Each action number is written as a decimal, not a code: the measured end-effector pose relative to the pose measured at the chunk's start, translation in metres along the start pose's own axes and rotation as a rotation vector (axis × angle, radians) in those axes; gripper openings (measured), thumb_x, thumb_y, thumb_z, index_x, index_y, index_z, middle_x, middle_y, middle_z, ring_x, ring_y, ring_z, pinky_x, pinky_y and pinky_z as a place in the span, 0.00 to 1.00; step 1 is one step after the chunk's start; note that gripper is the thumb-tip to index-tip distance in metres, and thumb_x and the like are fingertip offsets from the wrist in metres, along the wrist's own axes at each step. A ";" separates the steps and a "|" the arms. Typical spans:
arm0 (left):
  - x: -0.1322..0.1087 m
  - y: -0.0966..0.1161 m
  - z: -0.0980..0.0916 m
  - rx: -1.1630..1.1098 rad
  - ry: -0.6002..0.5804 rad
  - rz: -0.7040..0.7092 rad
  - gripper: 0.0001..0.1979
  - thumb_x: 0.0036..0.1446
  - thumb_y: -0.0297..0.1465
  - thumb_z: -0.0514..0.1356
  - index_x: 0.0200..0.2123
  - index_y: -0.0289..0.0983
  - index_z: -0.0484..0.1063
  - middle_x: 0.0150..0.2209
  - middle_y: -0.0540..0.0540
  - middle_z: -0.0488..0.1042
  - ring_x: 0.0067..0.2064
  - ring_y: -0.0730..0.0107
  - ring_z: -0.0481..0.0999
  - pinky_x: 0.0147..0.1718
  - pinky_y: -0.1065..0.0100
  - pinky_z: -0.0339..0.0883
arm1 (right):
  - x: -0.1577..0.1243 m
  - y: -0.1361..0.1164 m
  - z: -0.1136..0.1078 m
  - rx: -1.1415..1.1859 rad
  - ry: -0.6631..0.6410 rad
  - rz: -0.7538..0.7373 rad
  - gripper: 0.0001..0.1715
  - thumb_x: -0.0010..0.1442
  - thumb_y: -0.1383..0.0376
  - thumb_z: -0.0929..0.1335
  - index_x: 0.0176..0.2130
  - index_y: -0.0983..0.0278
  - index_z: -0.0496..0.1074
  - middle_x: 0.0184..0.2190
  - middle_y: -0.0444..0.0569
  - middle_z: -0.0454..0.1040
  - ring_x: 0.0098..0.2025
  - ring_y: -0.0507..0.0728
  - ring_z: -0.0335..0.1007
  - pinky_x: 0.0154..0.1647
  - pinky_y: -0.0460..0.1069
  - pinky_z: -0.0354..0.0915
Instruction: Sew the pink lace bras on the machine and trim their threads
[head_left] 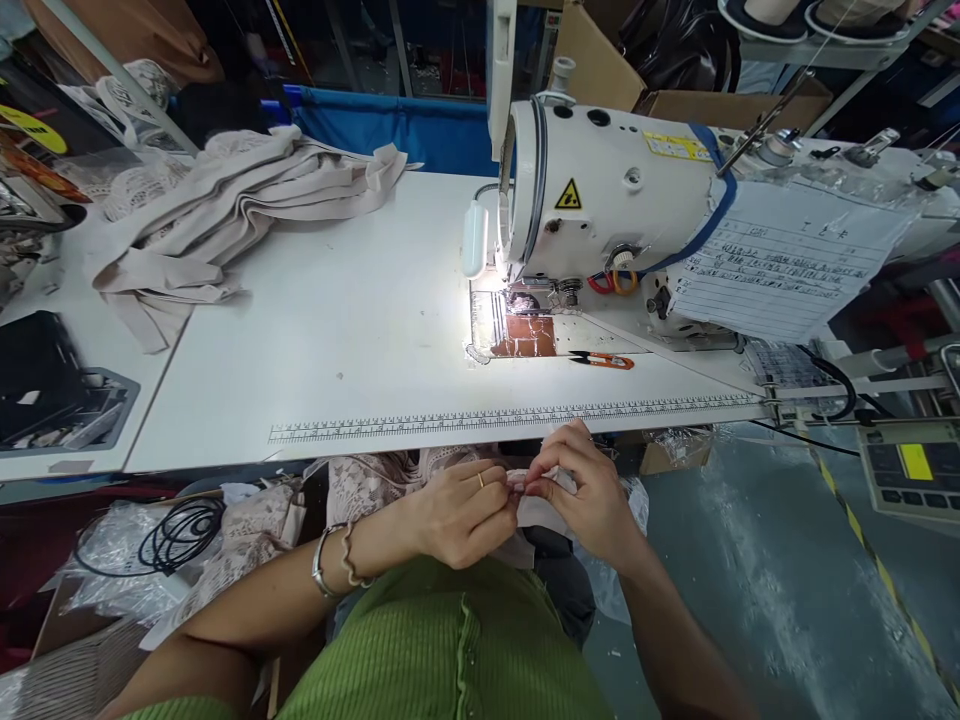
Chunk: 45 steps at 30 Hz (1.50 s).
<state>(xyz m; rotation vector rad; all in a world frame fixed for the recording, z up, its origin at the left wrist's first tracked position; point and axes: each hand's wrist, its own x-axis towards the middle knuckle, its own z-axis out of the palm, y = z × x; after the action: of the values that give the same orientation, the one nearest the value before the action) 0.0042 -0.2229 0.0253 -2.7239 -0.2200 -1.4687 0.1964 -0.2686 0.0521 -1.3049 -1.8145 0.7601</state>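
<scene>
Both of my hands meet over my lap, just off the table's front edge, on a piece of pale pink lace fabric (367,490). My left hand (469,512), with a ring on one finger, is closed around the fabric. Thumb and fingertips of my right hand (581,490) pinch the same fabric close beside the left fingers. The exact edge or seam between the fingertips is too small to make out. Lace hangs down to the left below the tabletop, and a plain pale part drops beneath my right hand.
A white sewing machine (615,190) with its lamp lit stands on the white table (360,330). Orange thread snips (602,360) lie before it, above a printed ruler strip (450,420). Pale fabric strips (247,215) are heaped at the back left. A paper sheet (787,260) hangs on the machine.
</scene>
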 end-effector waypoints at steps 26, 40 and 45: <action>0.007 0.001 -0.008 -0.771 -0.241 -0.972 0.11 0.66 0.24 0.56 0.33 0.34 0.77 0.30 0.47 0.70 0.31 0.71 0.74 0.29 0.72 0.70 | -0.009 0.011 0.000 -0.040 0.033 0.003 0.14 0.71 0.66 0.62 0.31 0.59 0.65 0.30 0.44 0.66 0.34 0.55 0.65 0.47 0.55 0.62; 0.013 0.001 -0.010 -1.066 -0.155 -1.301 0.12 0.65 0.33 0.59 0.35 0.33 0.78 0.32 0.47 0.69 0.28 0.76 0.69 0.25 0.74 0.63 | -0.023 0.002 0.007 -0.670 0.152 -0.337 0.39 0.66 0.80 0.63 0.70 0.54 0.59 0.33 0.48 0.73 0.33 0.55 0.67 0.36 0.51 0.62; 0.020 0.000 -0.016 -1.104 -0.237 -1.431 0.12 0.64 0.35 0.59 0.35 0.33 0.78 0.33 0.49 0.67 0.26 0.78 0.69 0.26 0.73 0.65 | -0.023 0.002 0.008 -0.790 0.182 -0.368 0.36 0.66 0.80 0.64 0.68 0.62 0.62 0.31 0.48 0.74 0.31 0.54 0.65 0.35 0.50 0.60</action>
<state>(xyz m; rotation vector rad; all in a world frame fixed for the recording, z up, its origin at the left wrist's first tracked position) 0.0022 -0.2226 0.0506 -3.6916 -2.4342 -1.6449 0.1950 -0.2901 0.0412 -1.3687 -2.1973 -0.3125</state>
